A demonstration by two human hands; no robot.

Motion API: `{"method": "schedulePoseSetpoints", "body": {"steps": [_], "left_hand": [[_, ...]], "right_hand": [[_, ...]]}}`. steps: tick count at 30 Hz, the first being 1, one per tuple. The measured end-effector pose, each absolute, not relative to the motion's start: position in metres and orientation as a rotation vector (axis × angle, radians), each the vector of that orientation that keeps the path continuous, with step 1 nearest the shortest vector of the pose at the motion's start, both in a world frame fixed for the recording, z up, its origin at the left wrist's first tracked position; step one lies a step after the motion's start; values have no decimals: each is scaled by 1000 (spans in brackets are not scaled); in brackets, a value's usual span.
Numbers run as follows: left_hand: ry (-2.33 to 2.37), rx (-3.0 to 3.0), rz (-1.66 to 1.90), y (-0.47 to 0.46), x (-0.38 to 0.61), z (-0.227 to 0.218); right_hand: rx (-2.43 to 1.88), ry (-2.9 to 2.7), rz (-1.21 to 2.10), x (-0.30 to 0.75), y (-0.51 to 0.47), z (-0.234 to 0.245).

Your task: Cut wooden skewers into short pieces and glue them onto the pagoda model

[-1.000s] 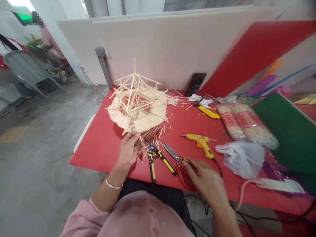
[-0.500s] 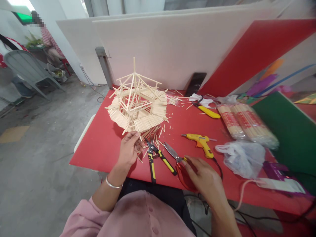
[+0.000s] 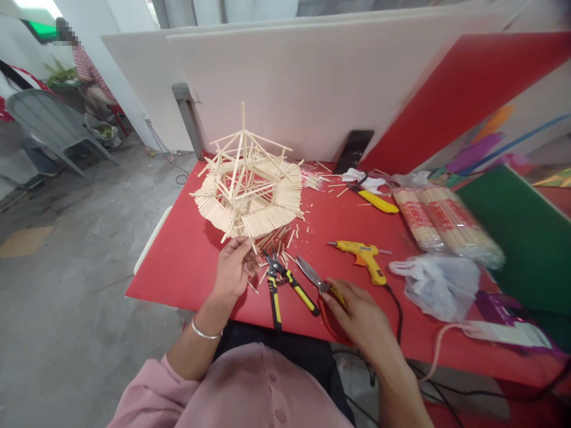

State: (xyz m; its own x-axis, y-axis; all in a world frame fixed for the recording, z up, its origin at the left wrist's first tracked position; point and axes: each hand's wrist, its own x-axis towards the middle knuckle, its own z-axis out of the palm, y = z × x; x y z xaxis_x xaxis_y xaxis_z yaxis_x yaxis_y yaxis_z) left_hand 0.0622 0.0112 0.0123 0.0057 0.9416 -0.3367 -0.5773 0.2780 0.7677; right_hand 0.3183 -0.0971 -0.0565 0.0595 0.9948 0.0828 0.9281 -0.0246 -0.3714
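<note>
A wooden stick model [image 3: 261,221], built like a pavilion with a ringed roof of thin sticks, stands on the red tabletop [image 3: 178,264]. At its front edge, my left hand [image 3: 232,264] is closed with thumb and fingertips pinching a thin wooden stick [image 3: 254,246]. My right hand [image 3: 363,312] is closed round the red and yellow handles of a pair of scissors [image 3: 311,273], whose blades point away to the left. Between my hands lie black and yellow pruning shears [image 3: 277,270], with their handles spread.
A yellow hot glue gun [image 3: 363,258] lies to the right, near a plastic bag [image 3: 441,291] and packs of sticks [image 3: 455,220]. Yellow-handled pliers [image 3: 377,201] and a phone [image 3: 354,151] are farther back. Cut stick pieces litter the table. A person [image 3: 91,74] sits far left.
My right hand has shifted slightly left and closed further round the scissors' handles. The left hand and the stick model stay in place.
</note>
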Motion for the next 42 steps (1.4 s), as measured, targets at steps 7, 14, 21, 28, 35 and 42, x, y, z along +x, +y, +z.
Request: {"method": "schedulePoseSetpoints", "body": {"steps": [7, 14, 21, 28, 35, 42], "left_hand": [[957, 484, 1261, 11, 62, 14], [957, 490, 1256, 11, 62, 12], [948, 494, 1259, 11, 62, 12], [951, 507, 1262, 11, 61, 11], [951, 507, 1266, 11, 62, 11], [939, 534, 1278, 9, 61, 10]], "right_hand": [[-2004, -1939, 286, 319, -97, -58], [-2004, -1908, 311, 318, -98, -60], [-2020, -1914, 338, 317, -97, -56], [-2026, -1913, 319, 315, -98, -56], [-2008, -1949, 244, 315, -99, -58], [-1905, -1921, 77, 311, -98, -54]]}}
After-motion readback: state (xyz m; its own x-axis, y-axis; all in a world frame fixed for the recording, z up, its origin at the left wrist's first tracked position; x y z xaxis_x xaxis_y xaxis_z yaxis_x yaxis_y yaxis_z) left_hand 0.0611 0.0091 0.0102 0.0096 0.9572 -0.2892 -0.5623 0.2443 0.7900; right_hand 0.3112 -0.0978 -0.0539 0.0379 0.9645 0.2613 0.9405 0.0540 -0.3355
